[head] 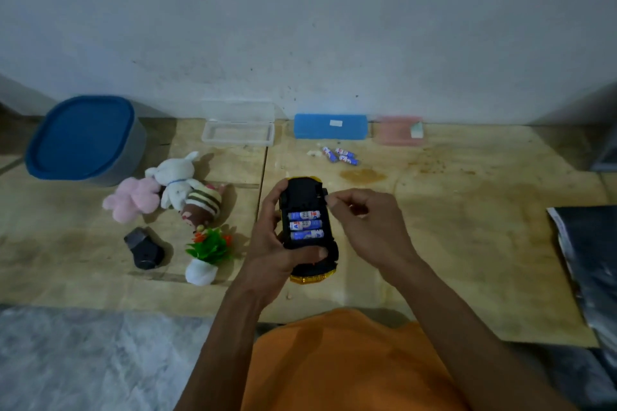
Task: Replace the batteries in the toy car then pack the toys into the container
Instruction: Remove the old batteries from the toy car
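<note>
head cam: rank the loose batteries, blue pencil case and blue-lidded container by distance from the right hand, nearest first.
From the right hand:
1. loose batteries, just beyond the hand on the floor.
2. blue pencil case, farther back against the wall.
3. blue-lidded container, far left, past the plush toys.

Left hand (271,245) gripped an upturned yellow-and-black toy car (309,230) at frame centre, three blue-white batteries (305,224) sat in its open bay. Right hand (367,227) pinched at the car's far right edge. Three loose blue-white batteries (340,155) lay above; blue-lidded grey container (83,138) upper left.
</note>
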A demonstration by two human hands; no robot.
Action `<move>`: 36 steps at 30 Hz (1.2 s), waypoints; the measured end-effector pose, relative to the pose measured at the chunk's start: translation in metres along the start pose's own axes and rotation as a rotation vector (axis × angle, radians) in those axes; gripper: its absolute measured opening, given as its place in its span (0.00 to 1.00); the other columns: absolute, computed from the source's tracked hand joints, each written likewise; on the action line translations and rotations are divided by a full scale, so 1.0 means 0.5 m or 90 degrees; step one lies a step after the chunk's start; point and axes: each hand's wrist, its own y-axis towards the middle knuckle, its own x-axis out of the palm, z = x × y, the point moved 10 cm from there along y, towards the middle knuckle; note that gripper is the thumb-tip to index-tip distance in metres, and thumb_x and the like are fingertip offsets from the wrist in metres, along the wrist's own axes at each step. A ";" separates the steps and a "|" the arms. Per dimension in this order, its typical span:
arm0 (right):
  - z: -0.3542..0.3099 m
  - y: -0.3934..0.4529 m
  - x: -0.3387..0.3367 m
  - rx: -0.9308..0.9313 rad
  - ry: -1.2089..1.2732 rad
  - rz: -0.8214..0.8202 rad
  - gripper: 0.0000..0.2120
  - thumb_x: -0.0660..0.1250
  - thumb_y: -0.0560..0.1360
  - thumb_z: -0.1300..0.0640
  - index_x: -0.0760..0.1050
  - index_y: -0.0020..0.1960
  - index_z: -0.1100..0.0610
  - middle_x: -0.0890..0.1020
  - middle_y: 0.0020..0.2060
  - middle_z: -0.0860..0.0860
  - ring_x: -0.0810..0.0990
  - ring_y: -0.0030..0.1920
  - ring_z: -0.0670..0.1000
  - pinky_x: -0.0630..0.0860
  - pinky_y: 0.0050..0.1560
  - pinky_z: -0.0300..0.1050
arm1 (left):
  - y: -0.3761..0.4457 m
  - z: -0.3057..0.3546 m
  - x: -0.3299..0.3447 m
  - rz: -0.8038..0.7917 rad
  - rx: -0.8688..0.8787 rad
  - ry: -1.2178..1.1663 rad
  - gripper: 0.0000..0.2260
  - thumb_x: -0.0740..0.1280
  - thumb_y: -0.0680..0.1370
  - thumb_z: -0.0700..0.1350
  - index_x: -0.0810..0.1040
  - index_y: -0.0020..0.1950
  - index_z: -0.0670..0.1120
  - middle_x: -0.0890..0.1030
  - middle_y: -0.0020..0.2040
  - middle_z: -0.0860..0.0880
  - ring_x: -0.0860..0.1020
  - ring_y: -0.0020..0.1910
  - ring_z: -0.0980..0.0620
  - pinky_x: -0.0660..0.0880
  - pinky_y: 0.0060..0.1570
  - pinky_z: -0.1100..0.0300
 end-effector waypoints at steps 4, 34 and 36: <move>0.002 -0.025 -0.017 0.032 -0.012 -0.004 0.10 0.66 0.79 0.50 0.84 0.56 0.48 0.79 0.51 0.45 0.78 0.47 0.43 0.76 0.48 0.37 | 0.012 0.023 0.044 -0.023 0.037 -0.009 0.50 0.75 0.62 0.24 0.63 0.77 0.57 0.76 0.69 0.43 0.83 0.57 0.41 0.83 0.48 0.47; -0.022 -0.026 -0.019 -0.040 0.088 0.095 0.07 0.74 0.74 0.52 0.83 0.51 0.49 0.84 0.43 0.42 0.80 0.44 0.41 0.77 0.47 0.38 | 0.002 0.043 0.077 -0.030 0.057 0.039 0.50 0.73 0.66 0.20 0.61 0.78 0.55 0.77 0.68 0.47 0.83 0.59 0.45 0.83 0.49 0.51; -0.038 -0.028 -0.023 -0.061 0.097 0.110 0.04 0.73 0.75 0.51 0.82 0.49 0.49 0.84 0.42 0.42 0.81 0.46 0.42 0.79 0.48 0.42 | 0.003 0.045 0.072 -0.037 0.052 0.043 0.50 0.73 0.65 0.20 0.62 0.78 0.55 0.78 0.68 0.48 0.83 0.59 0.45 0.83 0.48 0.51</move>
